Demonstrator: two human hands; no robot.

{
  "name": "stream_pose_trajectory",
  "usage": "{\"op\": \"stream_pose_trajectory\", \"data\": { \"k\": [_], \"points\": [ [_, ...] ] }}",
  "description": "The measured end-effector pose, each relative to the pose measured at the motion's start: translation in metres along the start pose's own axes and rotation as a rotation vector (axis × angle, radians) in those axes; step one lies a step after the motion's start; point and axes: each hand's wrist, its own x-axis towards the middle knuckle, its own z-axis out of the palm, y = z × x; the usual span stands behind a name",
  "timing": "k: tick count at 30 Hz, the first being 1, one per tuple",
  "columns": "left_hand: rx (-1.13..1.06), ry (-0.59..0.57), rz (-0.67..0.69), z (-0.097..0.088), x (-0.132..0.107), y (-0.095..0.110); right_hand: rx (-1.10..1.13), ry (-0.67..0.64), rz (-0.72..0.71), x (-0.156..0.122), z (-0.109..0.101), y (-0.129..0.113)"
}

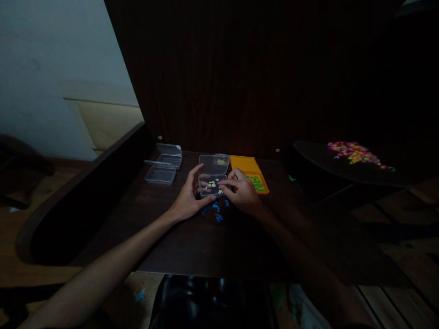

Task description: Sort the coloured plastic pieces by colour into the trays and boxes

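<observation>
A small clear plastic box [213, 180] with its lid up stands in the middle of the dark table [192, 246]. It holds several small pale yellow pieces [212, 184]. My left hand [188, 197] grips the box's left side, fingers curled around it. My right hand [242, 190] is at the box's right side, thumb and forefinger pinched over the pieces inside. Several small blue pieces [216, 211] lie on the table just in front of the box, between my hands.
Two more clear open boxes [164, 163] sit at the back left. An orange tray [250, 176] with green pieces lies behind my right hand. A pile of pink and yellow pieces [355, 152] rests on a dark surface at the right. A dark wall panel rises behind.
</observation>
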Motion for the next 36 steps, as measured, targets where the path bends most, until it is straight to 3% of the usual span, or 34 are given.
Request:
{"op": "stream_pose_trajectory", "data": {
  "k": [6,11,14,16,21,28,36],
  "points": [
    [0.001,0.026,-0.017,-0.003,0.002,0.003,0.16,0.108,0.116,0.006,-0.016,0.011],
    [-0.003,0.053,-0.003,-0.006,0.005,0.001,0.366,0.291,0.354,0.008,-0.034,0.034],
    [0.001,0.055,-0.006,-0.007,0.005,0.001,0.522,0.318,0.556,0.006,-0.038,0.047],
    [0.002,0.052,-0.004,-0.006,0.005,0.001,0.621,0.329,0.599,0.004,-0.038,0.053],
    [-0.017,0.038,-0.007,-0.007,0.005,0.002,0.734,0.247,0.469,0.002,-0.034,0.056],
    [-0.09,-0.028,-0.029,-0.007,0.004,-0.001,0.653,-0.136,0.239,-0.004,-0.014,0.04],
    [-0.091,0.001,-0.024,-0.009,0.008,-0.003,0.682,-0.135,0.186,0.002,0.0,0.036]
  ]
}}
